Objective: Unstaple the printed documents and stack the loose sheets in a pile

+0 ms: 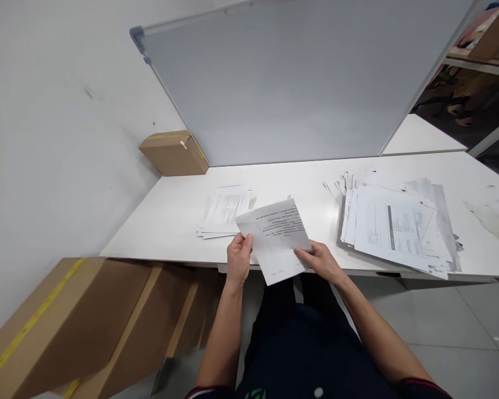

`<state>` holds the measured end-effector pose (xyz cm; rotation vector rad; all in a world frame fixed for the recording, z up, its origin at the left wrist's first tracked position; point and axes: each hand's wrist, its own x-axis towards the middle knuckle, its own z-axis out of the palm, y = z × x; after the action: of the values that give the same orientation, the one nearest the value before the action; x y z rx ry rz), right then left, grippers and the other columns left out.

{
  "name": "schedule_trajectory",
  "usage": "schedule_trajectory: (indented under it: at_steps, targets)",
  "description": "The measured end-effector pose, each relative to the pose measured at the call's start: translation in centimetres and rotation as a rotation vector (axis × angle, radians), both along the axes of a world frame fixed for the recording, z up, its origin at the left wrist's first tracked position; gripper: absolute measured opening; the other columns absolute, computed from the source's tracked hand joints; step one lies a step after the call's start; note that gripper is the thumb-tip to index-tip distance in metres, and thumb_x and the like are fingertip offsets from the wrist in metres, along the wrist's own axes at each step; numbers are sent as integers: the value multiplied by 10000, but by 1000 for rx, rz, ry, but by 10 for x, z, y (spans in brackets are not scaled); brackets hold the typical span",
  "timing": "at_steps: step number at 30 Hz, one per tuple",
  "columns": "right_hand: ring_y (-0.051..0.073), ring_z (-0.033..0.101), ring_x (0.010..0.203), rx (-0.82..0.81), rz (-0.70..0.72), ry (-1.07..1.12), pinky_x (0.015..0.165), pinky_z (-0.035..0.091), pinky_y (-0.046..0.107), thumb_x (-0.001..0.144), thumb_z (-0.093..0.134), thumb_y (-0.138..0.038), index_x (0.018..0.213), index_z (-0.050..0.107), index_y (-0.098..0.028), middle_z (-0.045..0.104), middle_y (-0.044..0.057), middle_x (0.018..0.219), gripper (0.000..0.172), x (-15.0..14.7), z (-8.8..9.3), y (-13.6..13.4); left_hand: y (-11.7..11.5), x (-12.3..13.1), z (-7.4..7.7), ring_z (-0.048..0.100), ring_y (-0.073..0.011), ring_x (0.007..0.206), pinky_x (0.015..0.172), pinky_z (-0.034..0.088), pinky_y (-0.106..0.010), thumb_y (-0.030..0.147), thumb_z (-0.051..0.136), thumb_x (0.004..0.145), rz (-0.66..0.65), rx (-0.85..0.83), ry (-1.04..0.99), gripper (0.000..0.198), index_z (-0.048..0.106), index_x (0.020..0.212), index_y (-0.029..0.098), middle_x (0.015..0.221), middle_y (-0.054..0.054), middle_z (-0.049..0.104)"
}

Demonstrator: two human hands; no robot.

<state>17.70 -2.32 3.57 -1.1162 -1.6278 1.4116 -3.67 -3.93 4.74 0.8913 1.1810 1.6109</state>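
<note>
- Two bare hands hold one white printed paper sheet in the head view, raised in front of you over the near edge of the worktop, one corner hanging past that edge.
- Your left hand pinches the sheet's left side between thumb and fingers; your right hand has its thumb flat on the face near the right side, fingers tucked behind. You cannot tell here whether it is one layer or several.
- Beyond your left hand lies a small loose stack of white printed papers, edges uneven. If your sheet or knuckles brushed it, the top pages could slide.
- Well to your right sits a thick, untidy pile of white and greyish papers, fanned at its corners, some reaching the front edge. A sleeve or forearm catching those overhanging corners could send pages to the grey tiled floor.
- Pulling your hands apart unevenly could crease or tear the sheet; loosening both grips might drop it past the edge, perhaps towards the large brown cardboard boxes at lower left.
</note>
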Motion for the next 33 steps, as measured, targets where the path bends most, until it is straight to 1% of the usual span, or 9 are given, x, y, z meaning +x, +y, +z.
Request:
schedule_trajectory:
  at_steps: [6,10,14,18,20,22,25,28,33]
  targets:
    - [227,608,810,-18,85,-92,658,479,321,795,477,-386,959,611,-188,659,45,883,290,10,4,-7,9,-10,6,541,-59,592,573,439,-188,313,666,668,163,45,-113,203,562,745,157,666,27,595]
    - [184,585,704,175,93,-297,585,432,280,836,404,-356,896,604,-207,646,27,798,257,21,35,-1,12,-14,-4,571,-90,655,658,467,-247,335,650,678,166,47,-62,205,561,761,169,700,19,615]
    - [148,521,589,468,105,-664,521,331,253,853,370,-290,790,586,-219,604,18,683,236,33,85,11,7,-22,-11,592,-149,765,786,453,-322,351,641,681,14,-24,315,226,605,809,168,762,-22,638]
    - [121,429,476,597,190,-976,470,225,257,843,373,-230,667,540,-199,536,20,561,245,29,116,20,-2,-25,-4,493,-228,1095,943,358,-367,351,658,661,-186,-64,661,412,587,1051,240,1140,-58,573]
    - [116,409,464,639,243,-1094,469,195,259,825,385,-178,666,536,-192,527,23,558,220,21,118,22,-4,-23,-4,427,-237,1177,963,340,-367,356,650,669,-226,-66,688,492,537,1141,272,1244,-51,507]
    - [115,414,474,671,286,-1160,469,180,258,816,390,-145,687,539,-188,539,30,589,201,14,115,24,-3,-22,-11,435,-230,1173,940,365,-350,357,621,698,-264,-61,661,463,542,1145,268,1246,-51,510]
    - [116,425,486,677,329,-1189,460,175,251,834,384,-155,705,538,-186,557,36,622,204,8,105,27,3,-22,-30,551,-225,1012,836,436,-338,369,574,731,-304,-73,601,331,631,1016,210,1081,-72,620]
    - [123,442,494,629,350,-1220,454,186,246,845,384,-168,714,540,-178,562,42,616,204,5,97,29,7,-23,-46,602,-226,829,742,465,-344,385,568,723,-278,-120,589,276,679,869,179,890,-66,678]
    - [129,468,504,575,340,-1246,457,202,242,847,393,-183,733,549,-171,572,54,618,194,5,100,32,10,-20,-49,606,-242,813,719,466,-340,381,585,699,-263,-115,589,261,685,828,177,829,-52,687]
